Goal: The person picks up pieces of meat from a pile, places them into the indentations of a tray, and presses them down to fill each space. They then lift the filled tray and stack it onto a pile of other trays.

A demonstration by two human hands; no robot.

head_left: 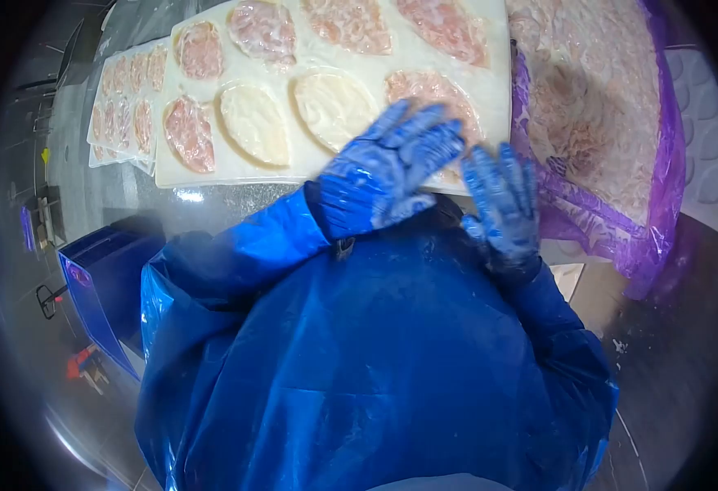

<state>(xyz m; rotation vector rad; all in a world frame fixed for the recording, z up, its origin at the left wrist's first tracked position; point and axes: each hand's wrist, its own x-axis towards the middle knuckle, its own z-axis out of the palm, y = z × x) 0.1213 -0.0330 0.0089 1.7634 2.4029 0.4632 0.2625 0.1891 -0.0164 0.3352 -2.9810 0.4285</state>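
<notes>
1. From where I stand, the worker's left hand (388, 168) lies palm down over the near right corner of a white moulded tray (236, 176), its long fingers stretched out, slightly apart.
2. Beneath those fingertips sits an oval portion of pink meat (437, 92), partly covered; I can't tell how firmly they press.
3. The right hand (502, 204) hovers just beside that corner, fingers apart and pointing away from the body, clamped on nothing I can see.
4. Six of the ovals in view on the tray hold meat; two in the near row show pale, bare hollows (253, 123).
5. Right of the tray, a large mass of meat (596, 106) lies in purple plastic (671, 164).
6. To the left, smaller trays (123, 96) with more portions overlap on the steel table (244, 196).
</notes>
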